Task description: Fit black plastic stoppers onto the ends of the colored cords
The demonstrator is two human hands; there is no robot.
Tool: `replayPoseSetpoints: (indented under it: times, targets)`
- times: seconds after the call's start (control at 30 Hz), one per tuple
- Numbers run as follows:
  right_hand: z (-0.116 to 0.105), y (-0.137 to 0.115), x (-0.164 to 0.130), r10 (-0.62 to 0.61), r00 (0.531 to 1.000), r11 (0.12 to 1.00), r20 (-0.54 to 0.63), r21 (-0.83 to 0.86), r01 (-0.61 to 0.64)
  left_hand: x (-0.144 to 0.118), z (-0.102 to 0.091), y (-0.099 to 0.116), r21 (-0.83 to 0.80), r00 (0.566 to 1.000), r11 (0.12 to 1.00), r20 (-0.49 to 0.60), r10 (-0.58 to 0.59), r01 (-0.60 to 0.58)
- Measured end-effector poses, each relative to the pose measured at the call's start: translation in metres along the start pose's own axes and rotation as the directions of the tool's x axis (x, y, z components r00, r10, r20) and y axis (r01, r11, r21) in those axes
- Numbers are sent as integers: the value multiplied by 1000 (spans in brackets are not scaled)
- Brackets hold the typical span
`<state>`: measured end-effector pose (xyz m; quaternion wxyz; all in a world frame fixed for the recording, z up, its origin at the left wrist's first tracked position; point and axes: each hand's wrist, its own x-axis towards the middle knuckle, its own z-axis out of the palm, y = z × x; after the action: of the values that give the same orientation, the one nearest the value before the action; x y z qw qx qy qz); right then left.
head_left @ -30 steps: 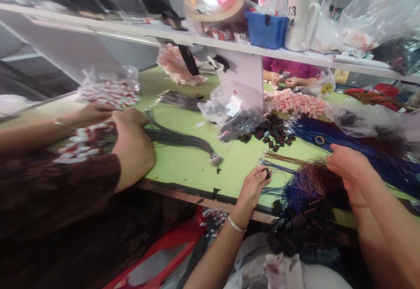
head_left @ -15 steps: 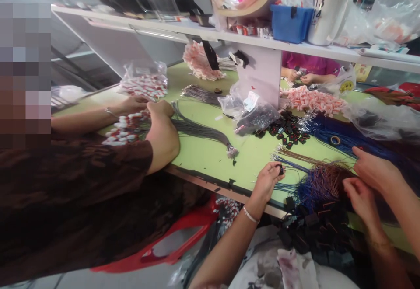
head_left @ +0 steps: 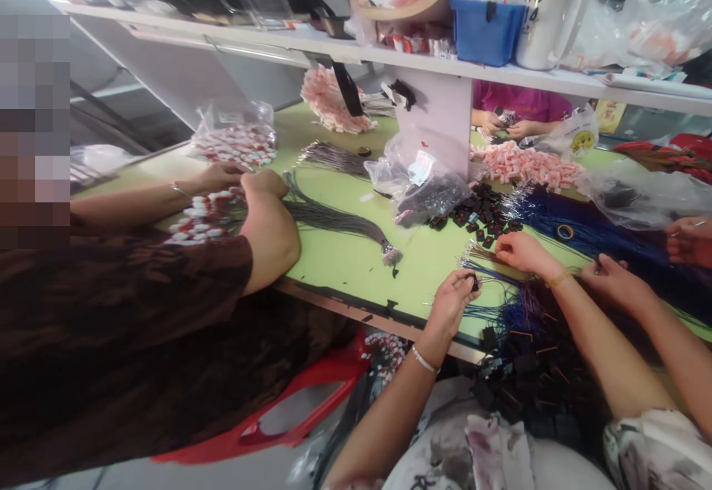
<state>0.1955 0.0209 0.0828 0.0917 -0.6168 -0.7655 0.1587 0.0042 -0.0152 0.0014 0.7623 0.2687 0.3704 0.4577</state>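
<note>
My left hand (head_left: 452, 299), a bracelet on its wrist, pinches a small black connector (head_left: 474, 281) at the near edge of the green table (head_left: 345, 253). My right hand (head_left: 520, 251), with a rubber band on its wrist, lies farther out with its fingertips down on the ends of a bundle of brown wires (head_left: 483, 254). Whether it grips a wire is hidden. Blue wires (head_left: 489, 308) fan out between my hands. A heap of black connectors on wires (head_left: 523, 379) hangs over the edge onto my lap.
A person in a brown sleeve (head_left: 139, 305) at my left handles grey wires (head_left: 339, 219) and red-and-white parts (head_left: 203, 212). Another person's hands (head_left: 617, 282) work in the blue wires at my right. Loose black connectors (head_left: 478, 216), plastic bags (head_left: 417, 186) and pink parts (head_left: 523, 167) lie beyond.
My right hand has moved left and forward from the wire pile onto the brown wire ends. Another person's hands have come in at the right. My left hand has stayed put.
</note>
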Motion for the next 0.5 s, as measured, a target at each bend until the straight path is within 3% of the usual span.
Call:
replayPoseSetpoints:
  times: [0.1, 0.2, 0.5]
  targets:
    - [29, 17, 18, 89, 996, 986, 22, -146, -85, 0, 1, 1, 2, 1000, 1000, 4, -4, 4]
    - [43, 26, 17, 101, 995, 981, 19, -168, -96, -1, 1, 1, 5, 1000, 1000, 2, -7, 7]
    - [44, 26, 14, 94, 996, 972, -1, -214, -92, -2, 2, 1, 1, 1000, 1000, -8, 0, 0]
